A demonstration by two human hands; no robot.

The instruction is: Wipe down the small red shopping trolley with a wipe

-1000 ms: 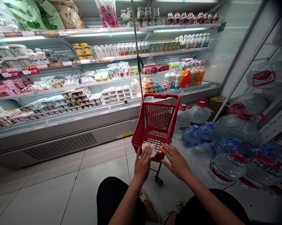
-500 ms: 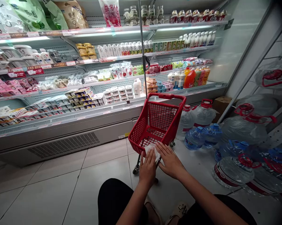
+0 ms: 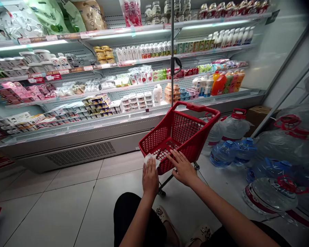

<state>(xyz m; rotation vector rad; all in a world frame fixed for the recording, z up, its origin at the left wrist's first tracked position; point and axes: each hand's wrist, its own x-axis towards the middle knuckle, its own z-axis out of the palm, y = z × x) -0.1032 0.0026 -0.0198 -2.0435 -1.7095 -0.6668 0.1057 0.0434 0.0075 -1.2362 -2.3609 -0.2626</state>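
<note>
A small red shopping cart (image 3: 190, 140) stands on the tiled floor in front of me, turned with one corner toward me. My left hand (image 3: 150, 176) presses a white cloth (image 3: 149, 158) against the cart's near corner, fingers flat on the cloth. My right hand (image 3: 182, 168) lies flat and open on the cart's near side wall, fingers spread. My knees in black trousers show at the bottom of the view.
A long refrigerated shelf unit (image 3: 118, 85) filled with dairy packs and bottles runs behind the cart. Several large water jugs (image 3: 270, 161) with red and blue caps lie piled on the floor at the right. A cardboard box (image 3: 258, 113) sits behind them.
The cart has swung round so its corner faces me. My left hand with the cloth has shifted left to that corner, and my right hand now rests on the side wall.
</note>
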